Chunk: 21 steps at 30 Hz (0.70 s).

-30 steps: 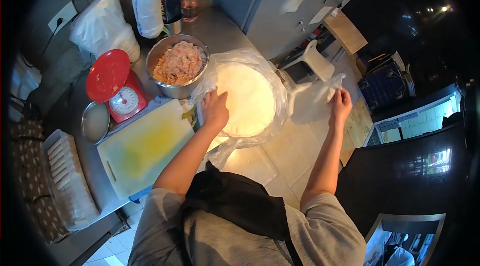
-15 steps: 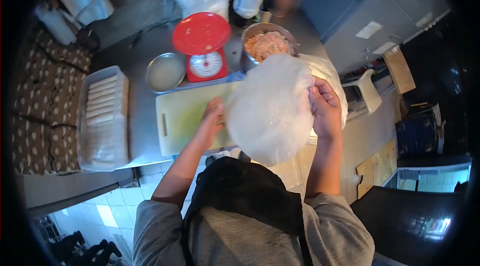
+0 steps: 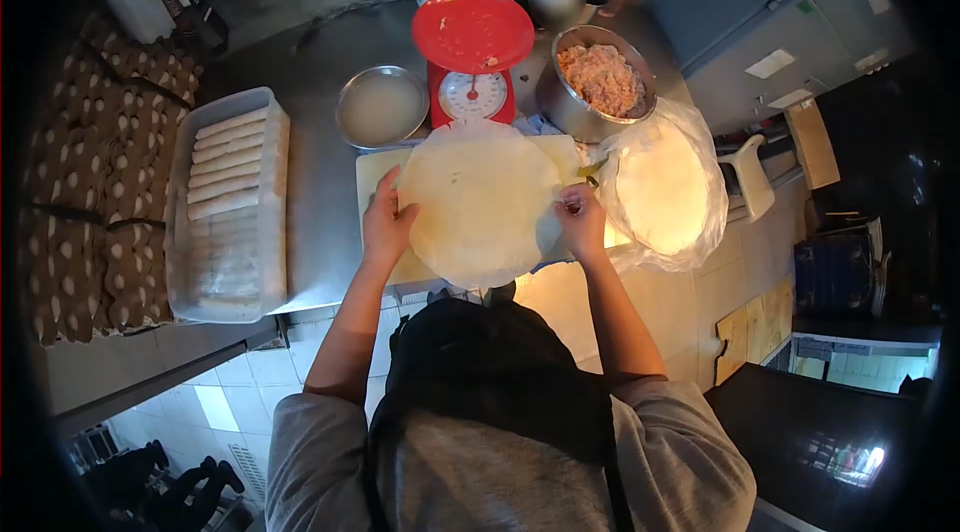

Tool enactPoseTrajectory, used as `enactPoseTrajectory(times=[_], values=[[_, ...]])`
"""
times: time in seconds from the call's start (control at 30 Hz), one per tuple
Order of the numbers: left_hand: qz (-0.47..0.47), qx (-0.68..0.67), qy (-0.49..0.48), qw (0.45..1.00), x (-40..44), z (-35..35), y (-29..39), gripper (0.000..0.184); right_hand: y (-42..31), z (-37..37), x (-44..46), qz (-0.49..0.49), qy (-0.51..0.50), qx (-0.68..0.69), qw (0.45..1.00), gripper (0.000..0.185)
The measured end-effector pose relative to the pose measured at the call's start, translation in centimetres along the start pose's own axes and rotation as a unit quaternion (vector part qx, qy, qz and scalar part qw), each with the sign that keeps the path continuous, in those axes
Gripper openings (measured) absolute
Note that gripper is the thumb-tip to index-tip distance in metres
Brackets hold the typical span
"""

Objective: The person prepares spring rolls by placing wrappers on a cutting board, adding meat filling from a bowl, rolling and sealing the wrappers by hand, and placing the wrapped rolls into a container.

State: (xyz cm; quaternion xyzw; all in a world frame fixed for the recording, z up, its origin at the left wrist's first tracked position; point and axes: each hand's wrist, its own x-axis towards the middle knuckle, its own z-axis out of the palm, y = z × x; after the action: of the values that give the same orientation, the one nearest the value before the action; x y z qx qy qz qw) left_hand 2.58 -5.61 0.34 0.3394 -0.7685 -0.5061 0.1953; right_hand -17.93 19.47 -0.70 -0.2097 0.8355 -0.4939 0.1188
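"White, thin and round: a sheet (image 3: pixel 482 207) is spread out over the cutting board (image 3: pixel 563 152). Take it as the dial's centre. Condition?"

"Largely smooth. One small dark mark noted toward eleven o'clock on its surface."

"State of the left hand (image 3: pixel 388 222)?"

"At nine o'clock, against the sheet's edge. Fingers extended, thumb standing apart from them."

"And the right hand (image 3: pixel 583 220)?"

"At three o'clock, by the opposite edge. Fingers curled, tips drawn in toward the thumb. Whether they pinch the edge cannot be told from this view."

"Surrounding items?"

"At twelve o'clock, just beyond the sheet, a red scale (image 3: pixel 472 92). Between ten and eleven, a metal bowl (image 3: pixel 382 107) of pale liquid. Between one and two, a steel pot (image 3: pixel 573 115) heaped with an orange-pink mixture (image 3: pixel 602 80)."

"Further out?"

"At three o'clock, past the right hand, a pale round stack (image 3: pixel 658 190) in a clear plastic bag (image 3: pixel 715 202). At nine, well apart from the board, a plastic tub (image 3: pixel 275 222) containing white rolls (image 3: pixel 222 167), laid side by side."
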Motion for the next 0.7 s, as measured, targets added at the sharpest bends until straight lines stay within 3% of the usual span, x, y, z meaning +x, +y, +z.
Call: enactPoseTrajectory(times=[0.13,0.27,0.37,0.43,0.53,0.57,0.63,0.7], values=[[0.031,0.089,-0.008,0.996,0.5,-0.7,-0.3,0.045,-1.5,0.1,-0.2,-0.049,0.018,-0.138,0.989,0.021],[0.039,0.121,0.018,0.992,0.2,-0.3,-0.5,0.043,-2.4,-0.6,-0.5,-0.090,-0.008,-0.224,0.971,0.030],[0.070,0.177,0.061,0.980,0.1,0.2,0.2,0.042,-2.5,-2.4,0.8,-0.141,-0.049,-0.233,0.961,0.029],[0.120,0.241,0.106,0.957,0.2,0.4,1.0,0.041,-4.8,-5.0,3.2,-0.152,-0.028,-0.157,0.975,0.028],[0.093,0.101,0.047,0.989,1.0,2.5,4.4,0.035,-7.8,-8.9,9.0,-0.201,0.038,-0.076,0.976,0.022],[0.077,0.046,0.019,0.996,1.5,3.8,5.8,0.033,-9.7,-10.2,10.9,-0.183,0.029,-0.114,0.976,0.016],[0.107,-0.019,-0.019,0.994,2.7,7.4,7.8,0.030,-8.7,-11.0,16.2,-0.172,0.011,-0.194,0.966,0.020],[0.045,-0.126,-0.116,0.984,4.6,10.7,10.1,0.039,-9.9,-10.8,20.3,-0.112,-0.114,-0.347,0.924,0.025]])
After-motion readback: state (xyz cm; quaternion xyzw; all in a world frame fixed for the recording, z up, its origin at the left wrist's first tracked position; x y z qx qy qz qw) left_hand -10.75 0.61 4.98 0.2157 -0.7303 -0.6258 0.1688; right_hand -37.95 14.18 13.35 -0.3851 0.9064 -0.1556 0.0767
